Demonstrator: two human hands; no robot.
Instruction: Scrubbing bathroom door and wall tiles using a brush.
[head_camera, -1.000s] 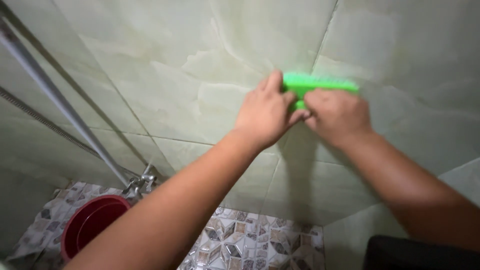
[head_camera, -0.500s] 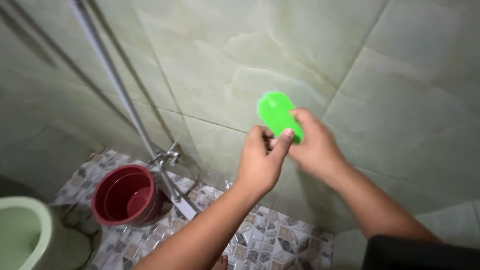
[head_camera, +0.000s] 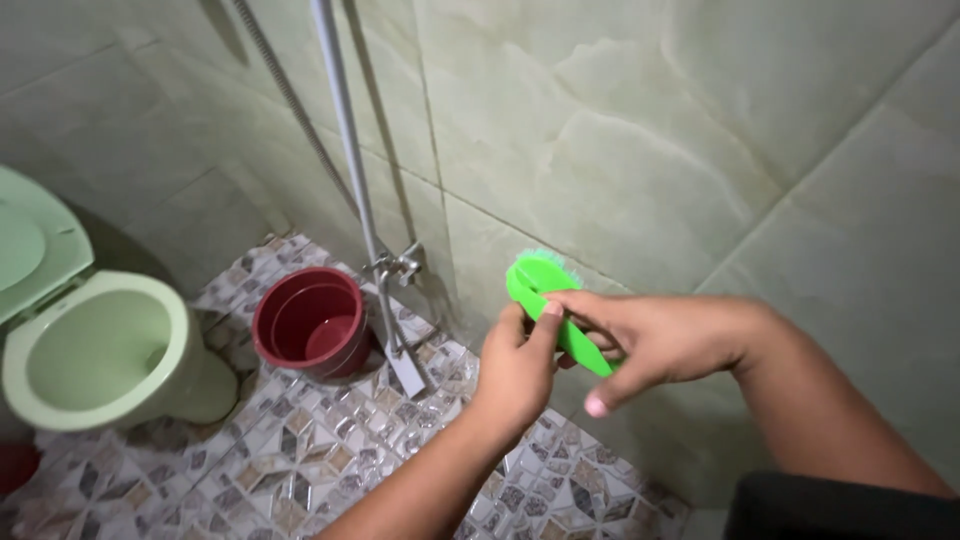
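Head view showed both hands, left hand (head_camera: 520, 365) and right hand (head_camera: 650, 340), gripping a green brush (head_camera: 545, 290) mid-scrub; next it needed pressing against the wall (head_camera: 640, 150).

A: Location?

B: Small home bathroom. Pale green toilet (head_camera: 95, 350) at left, lid up. Glossy green marble-look wall tiles (head_camera: 620, 130), patterned mosaic floor (head_camera: 300, 450).

A: Any plumbing?

B: 1 metal pipe (head_camera: 345, 140) runs down the wall to a tap (head_camera: 398, 265), with a hose beside it. 1 dark red bucket (head_camera: 310, 322) stands just under the tap, next to the toilet.

A: Wet area?

B: Cannot tell from the floor.
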